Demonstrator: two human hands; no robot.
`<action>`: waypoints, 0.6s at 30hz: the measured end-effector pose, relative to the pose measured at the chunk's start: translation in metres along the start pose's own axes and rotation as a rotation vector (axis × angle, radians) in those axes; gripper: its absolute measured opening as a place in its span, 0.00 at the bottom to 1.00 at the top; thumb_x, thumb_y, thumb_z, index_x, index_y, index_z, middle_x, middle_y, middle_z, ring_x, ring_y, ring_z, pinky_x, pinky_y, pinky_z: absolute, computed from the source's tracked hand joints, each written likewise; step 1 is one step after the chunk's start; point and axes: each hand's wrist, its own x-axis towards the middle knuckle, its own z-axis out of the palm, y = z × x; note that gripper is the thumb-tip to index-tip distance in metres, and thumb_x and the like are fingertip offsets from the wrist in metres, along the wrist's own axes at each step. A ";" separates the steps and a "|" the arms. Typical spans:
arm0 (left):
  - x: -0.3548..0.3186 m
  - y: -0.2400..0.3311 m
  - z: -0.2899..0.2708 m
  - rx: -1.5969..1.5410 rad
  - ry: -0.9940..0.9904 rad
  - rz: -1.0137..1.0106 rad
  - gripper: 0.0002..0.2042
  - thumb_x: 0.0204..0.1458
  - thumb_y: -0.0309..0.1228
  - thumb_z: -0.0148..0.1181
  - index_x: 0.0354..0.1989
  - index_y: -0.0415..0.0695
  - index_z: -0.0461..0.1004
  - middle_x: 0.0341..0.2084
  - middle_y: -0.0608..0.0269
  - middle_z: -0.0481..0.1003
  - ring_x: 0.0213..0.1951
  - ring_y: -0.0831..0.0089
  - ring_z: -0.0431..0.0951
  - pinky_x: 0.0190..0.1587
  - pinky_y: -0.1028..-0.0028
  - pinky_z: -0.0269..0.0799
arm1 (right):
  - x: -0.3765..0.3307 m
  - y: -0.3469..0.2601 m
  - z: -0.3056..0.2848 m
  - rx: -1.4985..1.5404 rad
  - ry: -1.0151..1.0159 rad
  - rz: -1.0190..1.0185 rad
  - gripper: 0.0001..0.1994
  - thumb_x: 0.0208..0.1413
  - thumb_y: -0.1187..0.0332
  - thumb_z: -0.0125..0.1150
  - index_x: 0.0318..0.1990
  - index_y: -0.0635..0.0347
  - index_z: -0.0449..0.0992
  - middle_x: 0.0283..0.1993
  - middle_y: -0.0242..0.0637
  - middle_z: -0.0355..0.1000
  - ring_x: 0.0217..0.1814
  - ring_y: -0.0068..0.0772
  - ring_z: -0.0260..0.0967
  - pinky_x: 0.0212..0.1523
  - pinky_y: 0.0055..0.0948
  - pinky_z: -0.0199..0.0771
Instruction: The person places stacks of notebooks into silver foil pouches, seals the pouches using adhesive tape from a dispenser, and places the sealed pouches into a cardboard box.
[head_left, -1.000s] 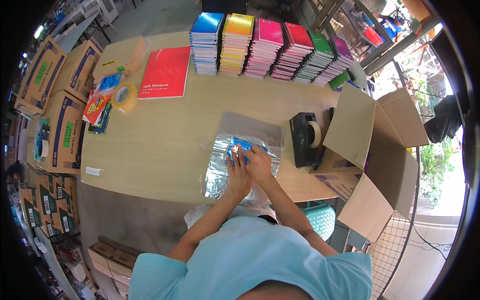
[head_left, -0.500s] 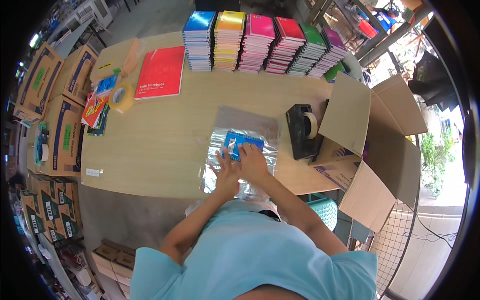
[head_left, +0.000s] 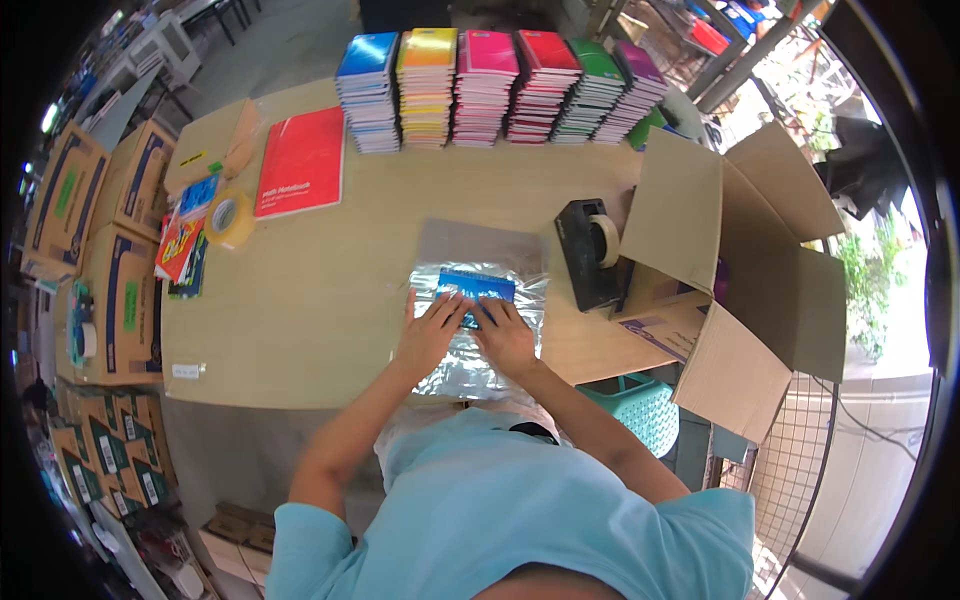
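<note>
Clear plastic film, one sheet, head view: blue spiral notebook within its outline, whether inside or on top you cannot tell; your left hand at seven o'clock and right hand at five, fingers slightly spread upon it, gripping nothing visible. From the notebook: black tape dispenser, two o'clock; open carton, three; notebook stacks, twelve.

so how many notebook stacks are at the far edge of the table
6, in a row left to right: blue stack, yellow stack, pink stack, red stack, green stack, purple stack; others could hide behind.
</note>
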 end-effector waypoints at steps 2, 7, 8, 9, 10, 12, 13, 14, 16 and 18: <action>-0.005 0.003 0.003 -0.030 0.029 -0.013 0.27 0.52 0.35 0.62 0.63 0.55 0.67 0.61 0.71 0.68 0.62 0.73 0.68 0.67 0.36 0.39 | -0.016 0.008 -0.013 0.052 0.049 0.086 0.22 0.46 0.69 0.67 0.52 0.55 0.76 0.46 0.39 0.71 0.50 0.41 0.69 0.53 0.35 0.73; -0.001 0.001 0.000 -0.084 0.060 -0.038 0.24 0.53 0.35 0.62 0.61 0.56 0.70 0.59 0.73 0.70 0.60 0.71 0.71 0.66 0.37 0.43 | -0.063 0.054 -0.044 0.007 0.263 0.160 0.17 0.52 0.69 0.64 0.51 0.56 0.77 0.41 0.42 0.73 0.46 0.42 0.72 0.51 0.40 0.73; -0.002 -0.003 0.000 -0.075 0.060 -0.032 0.24 0.52 0.35 0.62 0.61 0.56 0.70 0.59 0.73 0.71 0.60 0.71 0.71 0.66 0.36 0.43 | -0.056 0.065 -0.060 -0.052 0.407 0.155 0.16 0.54 0.68 0.63 0.51 0.57 0.77 0.42 0.43 0.73 0.46 0.44 0.72 0.51 0.42 0.72; -0.004 -0.005 -0.001 -0.075 0.056 -0.031 0.24 0.52 0.35 0.62 0.61 0.56 0.70 0.59 0.73 0.71 0.60 0.71 0.71 0.66 0.36 0.43 | -0.044 0.080 -0.076 0.001 0.437 0.355 0.16 0.54 0.67 0.64 0.50 0.61 0.76 0.44 0.48 0.74 0.46 0.48 0.73 0.50 0.42 0.73; -0.004 -0.007 -0.002 -0.083 0.063 -0.026 0.24 0.52 0.34 0.63 0.60 0.57 0.71 0.58 0.73 0.71 0.60 0.71 0.71 0.67 0.36 0.41 | -0.031 0.098 -0.090 0.053 0.467 0.562 0.16 0.54 0.67 0.64 0.50 0.64 0.76 0.46 0.53 0.75 0.46 0.52 0.73 0.49 0.43 0.74; 0.003 -0.005 -0.005 -0.105 0.076 0.017 0.25 0.51 0.34 0.63 0.60 0.57 0.71 0.58 0.73 0.71 0.60 0.71 0.71 0.67 0.36 0.39 | -0.033 0.157 -0.085 -0.193 0.407 0.714 0.15 0.56 0.64 0.63 0.45 0.65 0.77 0.44 0.54 0.75 0.47 0.51 0.74 0.48 0.41 0.74; 0.005 -0.004 -0.007 -0.096 0.068 0.025 0.24 0.52 0.34 0.63 0.60 0.57 0.71 0.58 0.74 0.71 0.59 0.72 0.71 0.67 0.36 0.41 | -0.033 0.177 -0.080 -0.179 0.290 0.802 0.15 0.56 0.63 0.62 0.43 0.66 0.77 0.41 0.54 0.76 0.46 0.52 0.75 0.47 0.42 0.74; 0.006 -0.003 -0.008 -0.087 0.060 0.026 0.24 0.52 0.34 0.62 0.60 0.57 0.71 0.58 0.74 0.71 0.59 0.72 0.72 0.66 0.36 0.42 | -0.030 0.190 -0.079 -0.160 0.168 0.884 0.14 0.56 0.63 0.61 0.41 0.67 0.78 0.38 0.54 0.77 0.44 0.53 0.76 0.47 0.42 0.74; 0.002 -0.005 -0.007 -0.093 0.065 0.010 0.24 0.52 0.34 0.63 0.60 0.57 0.71 0.58 0.74 0.71 0.59 0.73 0.71 0.66 0.35 0.41 | -0.014 0.199 -0.090 0.004 0.042 0.966 0.14 0.55 0.63 0.62 0.39 0.67 0.78 0.34 0.54 0.77 0.42 0.55 0.76 0.46 0.44 0.74; -0.003 -0.008 -0.007 -0.099 0.071 -0.004 0.24 0.52 0.34 0.63 0.60 0.57 0.71 0.58 0.74 0.71 0.60 0.73 0.71 0.66 0.35 0.41 | -0.007 0.197 -0.088 0.171 -0.085 1.041 0.14 0.55 0.63 0.63 0.37 0.67 0.79 0.30 0.54 0.77 0.39 0.58 0.76 0.45 0.45 0.74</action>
